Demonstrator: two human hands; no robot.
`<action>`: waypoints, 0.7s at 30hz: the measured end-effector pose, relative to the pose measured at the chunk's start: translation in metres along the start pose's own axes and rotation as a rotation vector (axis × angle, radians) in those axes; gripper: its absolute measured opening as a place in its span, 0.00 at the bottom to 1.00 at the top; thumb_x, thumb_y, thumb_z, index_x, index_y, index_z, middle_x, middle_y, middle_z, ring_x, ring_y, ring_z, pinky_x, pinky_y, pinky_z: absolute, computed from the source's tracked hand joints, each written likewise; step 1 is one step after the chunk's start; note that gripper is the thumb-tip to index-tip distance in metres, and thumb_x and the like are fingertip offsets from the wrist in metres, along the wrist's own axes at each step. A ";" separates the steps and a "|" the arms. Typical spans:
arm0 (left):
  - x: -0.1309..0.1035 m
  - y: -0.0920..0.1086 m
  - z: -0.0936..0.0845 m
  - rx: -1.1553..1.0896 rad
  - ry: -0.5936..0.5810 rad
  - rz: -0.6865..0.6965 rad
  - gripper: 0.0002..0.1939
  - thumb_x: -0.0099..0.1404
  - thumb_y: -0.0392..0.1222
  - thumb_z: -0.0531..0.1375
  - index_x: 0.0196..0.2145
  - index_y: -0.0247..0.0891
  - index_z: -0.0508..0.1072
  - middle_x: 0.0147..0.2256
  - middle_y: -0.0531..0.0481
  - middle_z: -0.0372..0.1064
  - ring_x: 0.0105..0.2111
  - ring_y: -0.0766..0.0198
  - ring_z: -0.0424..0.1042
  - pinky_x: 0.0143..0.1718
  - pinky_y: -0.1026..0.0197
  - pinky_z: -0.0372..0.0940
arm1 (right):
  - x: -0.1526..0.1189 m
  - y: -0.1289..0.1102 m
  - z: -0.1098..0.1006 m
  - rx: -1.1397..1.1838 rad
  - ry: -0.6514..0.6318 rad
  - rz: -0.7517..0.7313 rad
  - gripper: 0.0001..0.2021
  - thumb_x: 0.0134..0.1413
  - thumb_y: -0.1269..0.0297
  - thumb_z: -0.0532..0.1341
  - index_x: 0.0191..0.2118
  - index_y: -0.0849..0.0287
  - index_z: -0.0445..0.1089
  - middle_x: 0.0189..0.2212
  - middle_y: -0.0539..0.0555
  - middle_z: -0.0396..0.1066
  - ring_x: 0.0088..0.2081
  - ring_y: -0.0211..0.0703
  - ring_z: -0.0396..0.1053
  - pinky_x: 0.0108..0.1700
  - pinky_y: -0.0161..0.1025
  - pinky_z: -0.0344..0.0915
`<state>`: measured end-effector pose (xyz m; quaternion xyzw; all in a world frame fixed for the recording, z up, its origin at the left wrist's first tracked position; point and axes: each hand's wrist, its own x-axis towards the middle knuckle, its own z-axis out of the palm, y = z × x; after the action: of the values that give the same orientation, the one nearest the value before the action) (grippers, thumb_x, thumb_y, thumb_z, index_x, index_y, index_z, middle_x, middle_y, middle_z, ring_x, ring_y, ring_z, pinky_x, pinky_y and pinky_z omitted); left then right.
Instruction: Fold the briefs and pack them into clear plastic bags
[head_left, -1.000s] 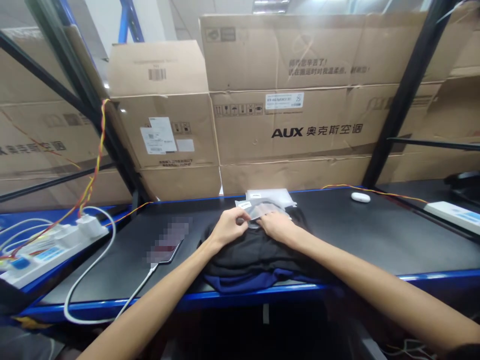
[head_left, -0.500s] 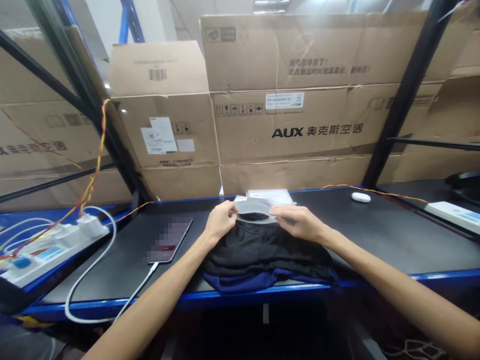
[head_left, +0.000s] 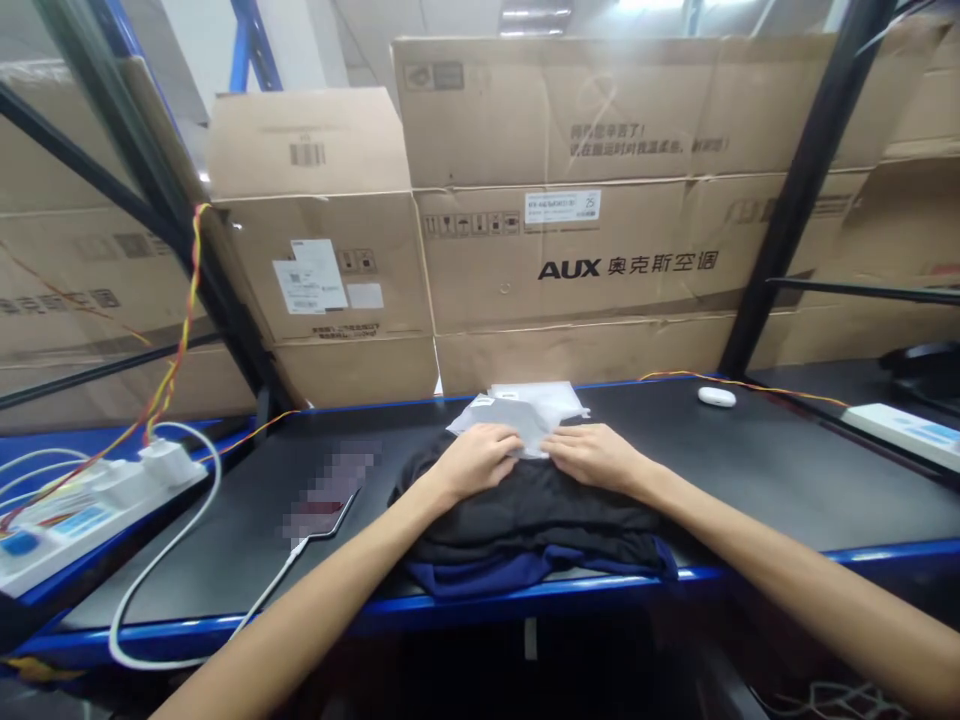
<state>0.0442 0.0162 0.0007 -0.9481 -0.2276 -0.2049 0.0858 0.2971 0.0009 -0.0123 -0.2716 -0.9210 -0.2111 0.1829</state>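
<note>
A translucent whitish plastic bag (head_left: 517, 414) lies over the far part of a black folded cloth (head_left: 525, 510). My left hand (head_left: 484, 460) has its fingers closed on the near left part of the bag, above the cloth. Close beside it on the right, my right hand (head_left: 589, 455) pinches the bag's near edge. Dark blue fabric (head_left: 487, 575) shows under the black cloth at the table's front edge. More whitish plastic (head_left: 566, 396) lies just behind the bag.
On the black table (head_left: 750, 470) are a phone (head_left: 326, 505) with a white cable at left and a small white case (head_left: 716, 397) at right. Power strips (head_left: 97, 510) sit at both sides. Cardboard (head_left: 600, 260) stands behind.
Both hands have come closer together, the left one moving right and nearer. The bag's opening, spread between them before, now lies flattened. The view has shifted slightly.
</note>
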 end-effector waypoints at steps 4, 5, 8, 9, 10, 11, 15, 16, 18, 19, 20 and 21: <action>0.005 0.005 0.005 0.050 0.060 0.003 0.10 0.70 0.44 0.59 0.46 0.38 0.74 0.43 0.45 0.76 0.45 0.55 0.74 0.49 0.54 0.67 | 0.000 -0.009 -0.003 0.016 0.013 0.085 0.13 0.66 0.70 0.52 0.44 0.61 0.74 0.38 0.58 0.79 0.37 0.43 0.77 0.39 0.35 0.70; 0.006 0.007 0.006 0.055 0.073 0.007 0.10 0.70 0.44 0.58 0.45 0.38 0.75 0.42 0.46 0.76 0.44 0.55 0.75 0.49 0.55 0.67 | 0.000 -0.010 -0.003 0.018 0.020 0.094 0.13 0.66 0.70 0.52 0.44 0.61 0.74 0.37 0.58 0.79 0.36 0.43 0.77 0.38 0.35 0.70; 0.011 0.016 0.006 0.064 0.081 0.020 0.10 0.72 0.43 0.56 0.43 0.39 0.76 0.38 0.47 0.77 0.41 0.57 0.75 0.45 0.56 0.67 | -0.001 -0.013 -0.002 0.031 0.042 0.106 0.12 0.65 0.69 0.52 0.43 0.60 0.74 0.34 0.56 0.79 0.32 0.42 0.76 0.34 0.34 0.68; 0.012 0.018 0.006 0.072 0.078 0.020 0.10 0.72 0.43 0.55 0.42 0.39 0.76 0.37 0.47 0.77 0.39 0.57 0.76 0.44 0.57 0.67 | -0.001 -0.014 -0.001 0.030 0.047 0.100 0.12 0.65 0.69 0.52 0.42 0.60 0.74 0.34 0.56 0.78 0.31 0.41 0.75 0.33 0.34 0.67; 0.013 0.020 0.005 0.087 0.074 0.019 0.11 0.72 0.43 0.55 0.40 0.39 0.76 0.36 0.47 0.77 0.38 0.58 0.76 0.42 0.57 0.67 | -0.002 -0.014 0.000 0.024 0.051 0.088 0.12 0.65 0.69 0.52 0.41 0.60 0.73 0.33 0.55 0.78 0.30 0.41 0.75 0.33 0.34 0.67; 0.013 0.021 0.005 0.108 0.069 0.016 0.11 0.72 0.43 0.54 0.39 0.39 0.76 0.35 0.47 0.77 0.37 0.58 0.76 0.41 0.58 0.67 | -0.002 -0.014 0.001 0.015 0.055 0.077 0.12 0.65 0.69 0.52 0.40 0.60 0.73 0.33 0.55 0.78 0.30 0.40 0.74 0.32 0.34 0.67; 0.010 0.018 0.001 0.197 0.053 0.033 0.12 0.72 0.41 0.54 0.35 0.39 0.75 0.36 0.47 0.76 0.37 0.59 0.74 0.38 0.59 0.66 | -0.006 -0.012 0.003 -0.028 0.085 0.052 0.12 0.66 0.70 0.51 0.36 0.61 0.72 0.30 0.53 0.77 0.27 0.38 0.72 0.29 0.33 0.65; 0.008 0.016 0.000 0.213 0.054 0.044 0.12 0.72 0.41 0.54 0.35 0.39 0.75 0.37 0.47 0.76 0.38 0.59 0.74 0.38 0.59 0.66 | -0.007 -0.011 0.002 -0.034 0.092 0.046 0.12 0.65 0.71 0.51 0.36 0.60 0.72 0.30 0.53 0.77 0.26 0.38 0.72 0.28 0.33 0.64; 0.004 0.010 -0.004 0.241 0.055 0.060 0.12 0.72 0.40 0.53 0.35 0.39 0.75 0.40 0.47 0.76 0.40 0.59 0.73 0.40 0.59 0.66 | -0.011 -0.010 -0.001 -0.042 0.115 0.028 0.12 0.65 0.71 0.52 0.36 0.60 0.72 0.31 0.52 0.78 0.27 0.37 0.73 0.28 0.32 0.64; 0.001 0.007 -0.006 0.256 0.053 0.063 0.12 0.72 0.40 0.52 0.35 0.39 0.75 0.40 0.47 0.75 0.41 0.59 0.73 0.41 0.58 0.66 | -0.013 -0.009 -0.002 -0.043 0.128 0.021 0.12 0.66 0.71 0.52 0.37 0.59 0.73 0.33 0.52 0.78 0.28 0.37 0.74 0.28 0.31 0.64; -0.002 0.004 -0.008 0.271 0.048 0.062 0.13 0.73 0.40 0.52 0.35 0.40 0.75 0.41 0.47 0.75 0.41 0.59 0.73 0.42 0.58 0.65 | -0.016 -0.008 -0.003 -0.040 0.139 0.015 0.12 0.66 0.71 0.52 0.38 0.59 0.73 0.34 0.52 0.79 0.29 0.37 0.74 0.28 0.31 0.64; -0.005 0.002 -0.011 0.284 0.043 0.058 0.13 0.73 0.40 0.52 0.35 0.40 0.75 0.41 0.47 0.75 0.41 0.59 0.73 0.42 0.58 0.65 | -0.018 -0.007 -0.004 -0.029 0.148 0.026 0.12 0.65 0.70 0.52 0.39 0.59 0.74 0.36 0.52 0.79 0.30 0.37 0.75 0.29 0.30 0.65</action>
<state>0.0372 0.0097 0.0082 -0.9281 -0.2247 -0.1881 0.2298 0.3076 -0.0144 -0.0188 -0.2697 -0.8982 -0.2417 0.2493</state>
